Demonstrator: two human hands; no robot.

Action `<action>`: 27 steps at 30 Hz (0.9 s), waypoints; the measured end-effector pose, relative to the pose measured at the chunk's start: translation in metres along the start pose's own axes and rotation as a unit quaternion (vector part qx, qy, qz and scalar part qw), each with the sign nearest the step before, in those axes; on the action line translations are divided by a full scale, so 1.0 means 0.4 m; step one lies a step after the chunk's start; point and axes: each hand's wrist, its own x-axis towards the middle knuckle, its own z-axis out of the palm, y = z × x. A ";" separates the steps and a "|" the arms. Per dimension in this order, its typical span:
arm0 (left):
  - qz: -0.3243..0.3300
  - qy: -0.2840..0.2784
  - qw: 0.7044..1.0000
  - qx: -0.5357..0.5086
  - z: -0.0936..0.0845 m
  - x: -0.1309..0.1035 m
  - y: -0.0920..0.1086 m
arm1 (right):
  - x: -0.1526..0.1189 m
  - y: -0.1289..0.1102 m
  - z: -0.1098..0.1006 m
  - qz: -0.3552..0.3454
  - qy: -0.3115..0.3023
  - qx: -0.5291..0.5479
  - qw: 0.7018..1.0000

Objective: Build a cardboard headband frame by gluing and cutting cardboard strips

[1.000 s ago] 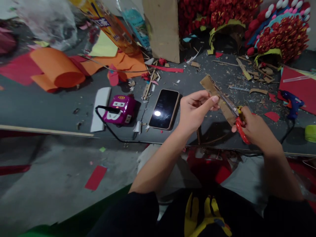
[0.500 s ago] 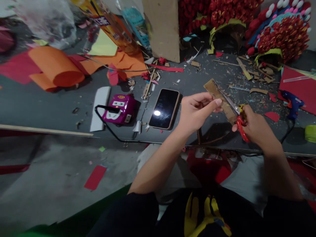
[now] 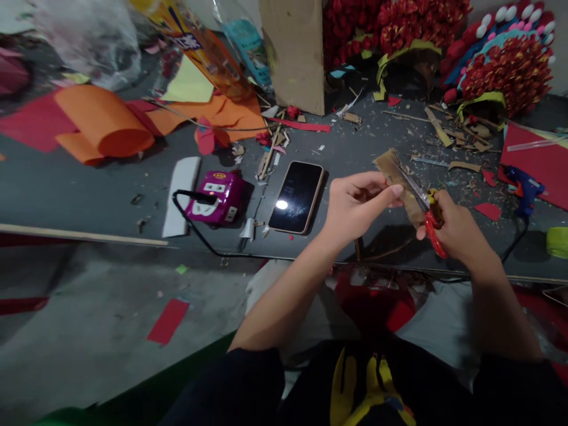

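Between the thumb and fingers of my left hand (image 3: 361,204) is a narrow strip of brown cardboard (image 3: 412,208), held slantwise above the table's front part. My right hand (image 3: 459,228) grips a pair of scissors (image 3: 432,228) by red and yellow handles. The metal blades lie along the strip's right edge, pointing away from me to the upper left. One fingertip of the right hand touches the strip's near end. Left of my left hand, a smartphone (image 3: 296,197) with a dark screen lies flat on the table.
A purple power socket box (image 3: 231,195) with a black cable stands left of the phone. A blue glue gun (image 3: 526,188) lies at the right beside red sheets. Cardboard scraps (image 3: 439,127) litter the back. Orange paper (image 3: 104,118), bottles and red decorations (image 3: 510,71) stand farther off.
The strip's far end has shifted slightly right and toward me. The scissor blades look closer together, still along the strip's edge. My left hand has moved a little to the right.
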 end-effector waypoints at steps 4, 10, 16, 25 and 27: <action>-0.007 0.000 1.000 0.000 0.005 -0.002 -0.001 | -0.001 -0.009 0.006 0.008 -0.004 0.004 1.000; -0.010 0.009 1.000 -0.019 0.006 0.001 -0.014 | 0.000 -0.003 0.018 0.005 -0.020 -0.027 0.999; -0.008 0.015 1.000 -0.019 0.005 0.003 -0.020 | 0.000 -0.007 0.014 0.018 -0.025 -0.061 0.998; 0.010 -0.037 0.999 0.014 0.001 -0.003 -0.007 | -0.001 -0.006 0.015 0.029 -0.009 -0.037 0.999; 0.002 -0.052 0.998 0.019 0.003 -0.006 -0.009 | -0.002 -0.005 0.015 0.027 0.004 -0.030 0.999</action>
